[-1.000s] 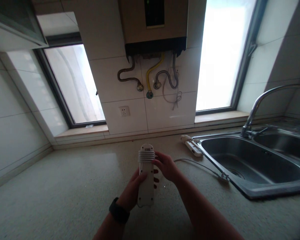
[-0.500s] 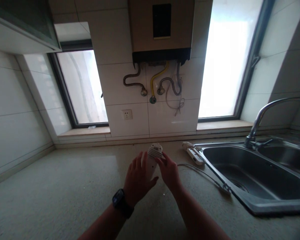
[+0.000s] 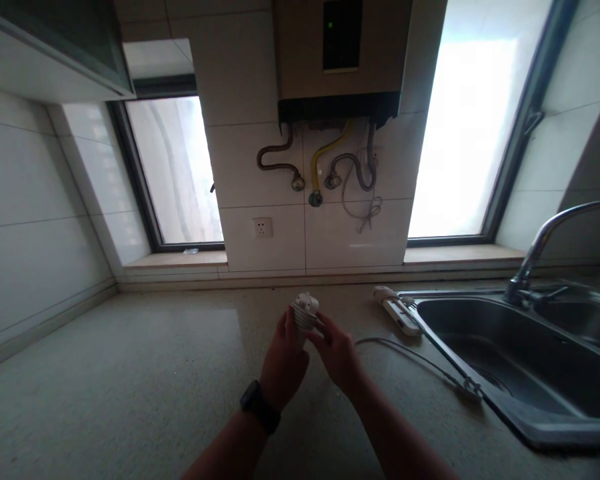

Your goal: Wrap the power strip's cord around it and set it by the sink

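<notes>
A white power strip [image 3: 307, 302] is held up above the countertop, with several turns of pale cord [image 3: 304, 320] wound around its far end. My left hand [image 3: 285, 360] is closed around the strip's near part and hides much of it. On the right side, my right hand [image 3: 337, 350] pinches at the wound cord with thumb and fingers. A loose length of cord [image 3: 415, 349] comes out from behind the right hand and runs across the counter to a bunched end beside the sink.
Another white power strip [image 3: 403, 319], also wrapped with cord, lies against the sink's left rim. The double steel sink [image 3: 480, 333] and its faucet [image 3: 530, 260] stand at right. A water heater [image 3: 300, 67] with hoses hangs on the wall above a socket [image 3: 263, 227].
My left hand has gone from spread fingers to closed around the power strip. The strip has turned, its end now facing me more. The view has shifted slightly left.
</notes>
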`<action>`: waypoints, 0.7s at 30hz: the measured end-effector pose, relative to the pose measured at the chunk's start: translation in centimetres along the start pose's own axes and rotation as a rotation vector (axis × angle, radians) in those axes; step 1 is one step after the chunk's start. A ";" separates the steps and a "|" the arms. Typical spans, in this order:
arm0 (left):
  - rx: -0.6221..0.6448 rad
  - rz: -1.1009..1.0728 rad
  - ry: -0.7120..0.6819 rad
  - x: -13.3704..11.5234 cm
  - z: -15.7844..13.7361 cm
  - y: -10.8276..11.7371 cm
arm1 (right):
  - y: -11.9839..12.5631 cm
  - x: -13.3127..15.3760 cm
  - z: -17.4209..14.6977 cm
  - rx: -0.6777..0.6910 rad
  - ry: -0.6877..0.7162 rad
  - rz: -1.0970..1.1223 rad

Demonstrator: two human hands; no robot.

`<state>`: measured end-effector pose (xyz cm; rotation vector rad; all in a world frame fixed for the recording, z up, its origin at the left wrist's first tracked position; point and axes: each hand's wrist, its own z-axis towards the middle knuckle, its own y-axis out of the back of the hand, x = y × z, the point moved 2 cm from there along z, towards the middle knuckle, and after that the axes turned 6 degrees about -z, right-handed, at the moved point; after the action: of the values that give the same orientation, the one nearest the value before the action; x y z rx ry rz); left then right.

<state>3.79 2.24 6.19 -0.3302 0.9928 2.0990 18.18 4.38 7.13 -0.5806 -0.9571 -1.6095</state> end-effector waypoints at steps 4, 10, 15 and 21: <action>0.024 -0.340 0.101 0.5 0.1 0.4 | 0.5 -0.1 0.6 0.077 -0.024 0.050; 0.186 -0.945 0.266 -1.8 -0.5 1.0 | 1.4 0.3 0.8 0.227 -0.037 0.360; 0.351 -1.481 0.449 -2.6 -1.8 1.3 | 2.2 1.4 0.4 0.336 -0.009 0.530; 0.518 -1.688 0.456 -1.6 -2.0 0.8 | 2.1 2.1 0.1 0.256 -0.047 0.408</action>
<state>4.08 -0.43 6.14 -0.9485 0.8729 0.2319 19.61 3.19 9.45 -0.5923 -0.9873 -1.0972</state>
